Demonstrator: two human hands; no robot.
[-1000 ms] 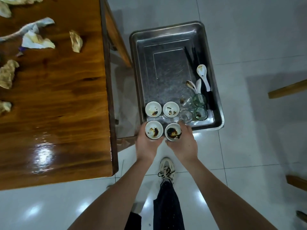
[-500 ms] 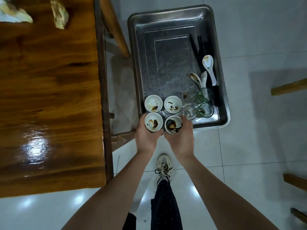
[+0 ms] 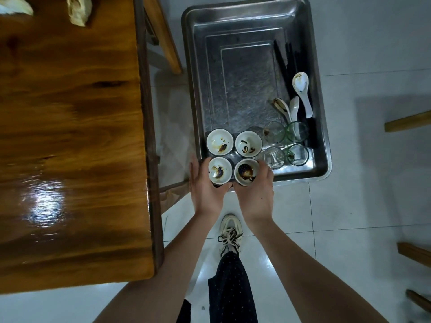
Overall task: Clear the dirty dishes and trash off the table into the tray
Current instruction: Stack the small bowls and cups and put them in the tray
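Observation:
A steel tray [image 3: 233, 19] lies on the floor to the right of the wooden table [image 3: 70, 136]. My left hand [image 3: 206, 190] grips a dirty white bowl [image 3: 220, 170] and my right hand [image 3: 255, 192] grips another stained white bowl [image 3: 246, 171], both at the tray's near left corner. Just behind them, inside the tray, stand two more dirty white bowls [image 3: 220, 142] [image 3: 248, 144]. Crumpled napkins [image 3: 78, 9] lie at the table's far edge.
Several small glasses [image 3: 274, 157], white spoons [image 3: 302, 89] and dark chopsticks [image 3: 283, 59] fill the tray's right side. A wooden bench [image 3: 163, 36] stands between table and tray. Wooden furniture legs [image 3: 408, 122] show at the right. My shoe [image 3: 229, 231] is on the white tiles.
Both hands with their bowls have moved forward to the tray's near left corner. The view has shifted, so most napkins on the table are out of frame.

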